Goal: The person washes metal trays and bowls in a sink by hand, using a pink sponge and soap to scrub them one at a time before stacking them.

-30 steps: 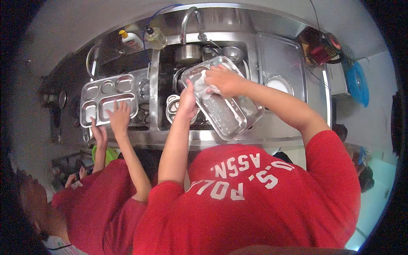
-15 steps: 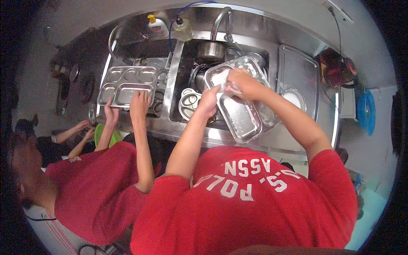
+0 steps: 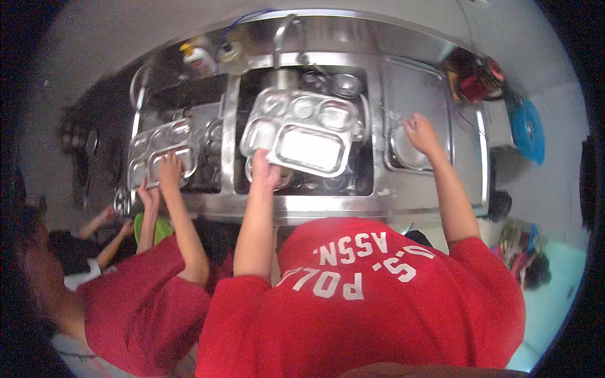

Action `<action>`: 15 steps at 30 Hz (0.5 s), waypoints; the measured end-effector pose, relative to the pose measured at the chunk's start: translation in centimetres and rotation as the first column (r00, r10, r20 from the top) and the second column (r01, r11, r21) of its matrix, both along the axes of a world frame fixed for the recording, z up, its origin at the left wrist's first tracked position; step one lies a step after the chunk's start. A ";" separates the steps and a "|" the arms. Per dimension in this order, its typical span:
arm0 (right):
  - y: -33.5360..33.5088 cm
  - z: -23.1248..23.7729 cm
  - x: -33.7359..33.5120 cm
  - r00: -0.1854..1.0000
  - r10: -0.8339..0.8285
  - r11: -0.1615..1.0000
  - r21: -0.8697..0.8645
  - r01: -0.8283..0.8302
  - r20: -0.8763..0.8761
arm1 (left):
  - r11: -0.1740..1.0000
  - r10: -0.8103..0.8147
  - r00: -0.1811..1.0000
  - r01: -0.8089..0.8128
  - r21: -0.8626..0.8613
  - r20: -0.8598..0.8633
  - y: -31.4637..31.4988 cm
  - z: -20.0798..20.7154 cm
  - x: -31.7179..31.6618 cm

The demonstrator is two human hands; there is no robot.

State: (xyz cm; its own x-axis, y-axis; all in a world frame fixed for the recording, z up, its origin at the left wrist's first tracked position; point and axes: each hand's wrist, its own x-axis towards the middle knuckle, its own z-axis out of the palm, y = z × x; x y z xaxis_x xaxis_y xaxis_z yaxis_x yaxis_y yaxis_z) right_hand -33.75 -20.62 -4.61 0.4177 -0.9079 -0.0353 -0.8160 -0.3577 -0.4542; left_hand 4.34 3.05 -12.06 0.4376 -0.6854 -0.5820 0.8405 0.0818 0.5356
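Note:
My left hand (image 3: 266, 171) is closed on the near left edge of a shiny metal compartment tray (image 3: 268, 135), tilted over the right sink basin. The tray has a large rectangular section and several smaller ones. On the right, my right hand (image 3: 420, 133) is closed above a round, pale dish (image 3: 406, 152). Whether it holds something small is too blurred to tell. That dish sits on a large rectangular metal tray (image 3: 416, 82) on the drainboard. Metal bowls (image 3: 346, 84) and other dishes lie in the basin, partly hidden by the compartment tray.
To my left, a person in a dark red shirt (image 3: 151, 296) holds another compartment tray (image 3: 135, 148) over the left basin. A curved faucet (image 3: 279, 41) rises behind my basin. A yellow-topped white bottle (image 3: 199, 62) and a clear bottle (image 3: 234, 61) stand on the back ledge.
My right hand has left the compartment tray and moved right, over the round dish. The compartment tray has turned and now lies wide across the basin, held by my left hand alone. The view has shifted.

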 end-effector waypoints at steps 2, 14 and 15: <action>0.8 -2.2 -1.5 0.996 -0.048 0.998 -0.029 0.046 -0.073 | 0.998 -0.056 0.995 0.055 -0.023 -0.087 1.9 -4.0 1.8; 2.6 -5.9 -4.3 0.989 -0.029 1.000 0.002 0.029 -0.142 | 0.936 -0.074 0.990 0.110 0.336 -0.118 3.8 -9.3 1.3; 2.6 -5.9 -4.3 0.991 -0.015 1.000 0.025 0.018 -0.131 | 0.913 -0.080 0.988 0.126 0.388 -0.133 4.2 -9.5 1.3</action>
State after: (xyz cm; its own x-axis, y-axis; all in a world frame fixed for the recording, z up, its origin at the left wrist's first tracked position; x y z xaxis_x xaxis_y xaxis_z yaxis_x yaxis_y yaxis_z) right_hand -38.05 -17.98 -10.53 0.3929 -0.9126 -0.1129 -0.8747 -0.3330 -0.3520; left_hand 5.61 7.21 -21.60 0.2930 -0.4278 -0.8551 0.8893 -0.2066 0.4081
